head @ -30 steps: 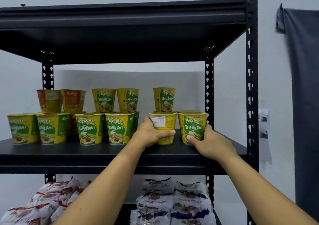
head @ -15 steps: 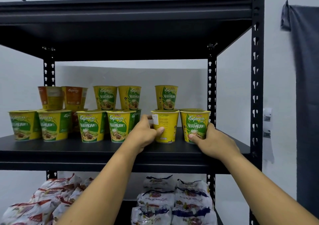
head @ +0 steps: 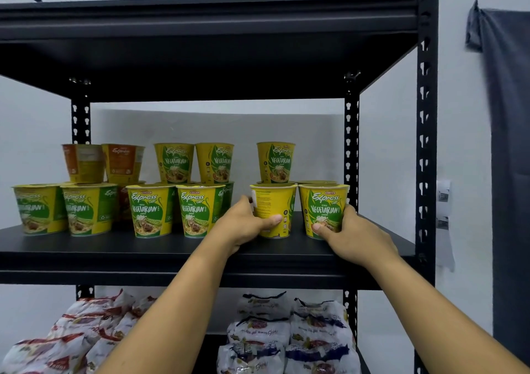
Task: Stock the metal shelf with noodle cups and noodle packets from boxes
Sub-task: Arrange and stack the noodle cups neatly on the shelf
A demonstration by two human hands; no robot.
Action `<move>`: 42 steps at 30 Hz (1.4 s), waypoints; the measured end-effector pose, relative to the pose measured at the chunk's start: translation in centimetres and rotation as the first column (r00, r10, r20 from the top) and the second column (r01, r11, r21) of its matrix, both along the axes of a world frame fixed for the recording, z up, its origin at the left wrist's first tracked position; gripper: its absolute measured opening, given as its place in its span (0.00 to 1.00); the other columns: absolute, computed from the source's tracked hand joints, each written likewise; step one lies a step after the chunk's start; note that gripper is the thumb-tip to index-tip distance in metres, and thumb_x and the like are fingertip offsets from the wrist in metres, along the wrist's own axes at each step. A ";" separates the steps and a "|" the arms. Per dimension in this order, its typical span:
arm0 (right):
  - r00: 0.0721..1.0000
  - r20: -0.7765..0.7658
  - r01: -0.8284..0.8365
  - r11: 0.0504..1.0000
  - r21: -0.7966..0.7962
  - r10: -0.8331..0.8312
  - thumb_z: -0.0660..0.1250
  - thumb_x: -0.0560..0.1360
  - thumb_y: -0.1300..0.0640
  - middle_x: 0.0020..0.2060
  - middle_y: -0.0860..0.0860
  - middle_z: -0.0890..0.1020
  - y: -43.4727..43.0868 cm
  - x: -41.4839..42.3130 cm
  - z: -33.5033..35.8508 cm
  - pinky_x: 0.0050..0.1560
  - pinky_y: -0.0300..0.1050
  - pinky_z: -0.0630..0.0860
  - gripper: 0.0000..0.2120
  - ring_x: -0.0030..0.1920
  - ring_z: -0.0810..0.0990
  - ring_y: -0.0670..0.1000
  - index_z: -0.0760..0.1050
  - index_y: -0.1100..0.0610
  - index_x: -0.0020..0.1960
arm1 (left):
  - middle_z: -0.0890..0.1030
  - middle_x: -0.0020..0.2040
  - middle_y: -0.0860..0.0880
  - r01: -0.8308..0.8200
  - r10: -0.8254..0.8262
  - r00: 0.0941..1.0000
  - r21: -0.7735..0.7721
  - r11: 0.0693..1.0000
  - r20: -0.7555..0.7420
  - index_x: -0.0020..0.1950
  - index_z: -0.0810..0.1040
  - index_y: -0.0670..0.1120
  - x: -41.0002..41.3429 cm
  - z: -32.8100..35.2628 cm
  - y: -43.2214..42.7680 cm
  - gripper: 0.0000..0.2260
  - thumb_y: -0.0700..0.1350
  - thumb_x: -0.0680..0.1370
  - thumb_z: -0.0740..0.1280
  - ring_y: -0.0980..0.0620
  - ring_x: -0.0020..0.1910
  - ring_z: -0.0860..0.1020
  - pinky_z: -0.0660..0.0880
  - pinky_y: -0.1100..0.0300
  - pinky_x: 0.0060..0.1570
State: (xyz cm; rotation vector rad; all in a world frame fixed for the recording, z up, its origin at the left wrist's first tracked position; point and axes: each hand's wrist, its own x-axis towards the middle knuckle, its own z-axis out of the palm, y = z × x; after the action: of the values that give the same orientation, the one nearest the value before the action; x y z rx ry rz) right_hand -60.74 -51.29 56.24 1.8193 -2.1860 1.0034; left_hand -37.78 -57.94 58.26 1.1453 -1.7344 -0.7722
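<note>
Several yellow-green noodle cups stand in a front row on the black metal shelf (head: 172,256), with more stacked behind. My left hand (head: 243,226) grips a yellow cup (head: 274,201) whose plain text side faces me. My right hand (head: 354,236) grips the rightmost cup (head: 324,204), label forward. Both cups stand upright on the shelf board, side by side near the right post. Two orange cups (head: 103,162) sit on top at the back left.
The upper shelf board (head: 200,20) hangs low over the cups. Red-white noodle packets (head: 71,342) and blue-white packets (head: 286,336) fill the shelf below. A dark cloth (head: 507,144) hangs on the wall at right, beside a paper label (head: 444,201).
My left hand has turned its cup a little and slid round its left side. The right hand keeps its hold on the rightmost cup. The view shifted slightly.
</note>
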 end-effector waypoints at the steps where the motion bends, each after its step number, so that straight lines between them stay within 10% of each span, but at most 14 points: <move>1: 1.000 0.001 -0.001 1.000 -0.001 0.001 0.59 0.75 0.27 0.61 0.49 0.81 0.0 0.0 0.0 0.57 0.57 0.78 0.32 0.60 0.80 0.57 0.63 0.49 0.68 | 0.80 0.64 0.45 -0.002 0.002 1.000 0.009 1.000 -0.022 0.72 0.68 0.47 0.1 0.0 -0.1 0.34 0.52 0.72 0.80 0.45 0.62 0.79 0.76 0.45 0.67; 6: 1.000 0.000 -0.002 1.000 -0.006 0.002 0.59 0.75 0.27 0.61 0.49 0.81 0.2 0.0 0.0 0.57 0.56 0.78 0.32 0.60 0.80 0.56 0.63 0.48 0.68 | 0.77 0.69 0.39 0.044 -0.037 0.989 0.047 0.998 -0.141 0.80 0.59 0.45 0.3 0.1 0.1 0.37 0.42 0.76 0.77 0.42 0.66 0.78 0.74 0.46 0.69; 12: 1.000 -0.004 0.003 1.000 -0.001 -0.003 0.60 0.76 0.28 0.61 0.49 0.81 0.2 0.1 0.0 0.56 0.55 0.77 0.31 0.60 0.80 0.56 0.63 0.48 0.69 | 0.76 0.68 0.46 -0.020 0.020 1.000 -0.013 1.000 -0.020 0.76 0.61 0.49 -0.3 0.2 0.7 0.46 0.59 0.67 0.82 0.45 0.67 0.75 0.73 0.50 0.66; 24: 1.000 -0.014 0.006 1.000 0.003 -0.006 0.58 0.76 0.28 0.61 0.49 0.80 0.3 0.2 0.1 0.58 0.57 0.78 0.31 0.60 0.80 0.57 0.63 0.48 0.68 | 0.78 0.63 0.47 0.022 -0.023 0.993 -0.013 1.000 -0.120 0.74 0.64 0.43 0.1 0.1 1.0 0.26 0.35 0.80 0.71 0.52 0.55 0.77 0.76 0.60 0.52; 32: 1.000 -0.012 0.013 1.000 0.008 -0.012 0.59 0.77 0.29 0.61 0.50 0.80 0.4 0.2 0.1 0.56 0.55 0.77 0.31 0.60 0.80 0.57 0.63 0.49 0.69 | 0.74 0.70 0.42 0.021 -0.025 0.998 -0.059 0.998 -0.061 0.82 0.51 0.48 -0.2 0.1 1.4 0.53 0.50 0.68 0.83 0.49 0.61 0.74 0.71 0.52 0.63; 42: 1.000 -0.009 0.013 1.000 0.006 -0.013 0.58 0.76 0.27 0.61 0.49 0.80 0.3 0.3 0.1 0.57 0.57 0.78 0.32 0.60 0.80 0.57 0.63 0.49 0.68 | 0.80 0.66 0.45 0.016 -0.020 0.997 -0.063 0.998 -0.077 0.77 0.58 0.46 0.1 -0.2 0.7 0.37 0.41 0.76 0.77 0.48 0.63 0.78 0.75 0.48 0.67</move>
State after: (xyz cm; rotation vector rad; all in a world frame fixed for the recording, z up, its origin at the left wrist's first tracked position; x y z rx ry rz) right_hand -60.47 -50.97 56.33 1.8061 -2.1955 0.9845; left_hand -37.70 -57.29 58.06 1.0459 -1.6949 -0.7584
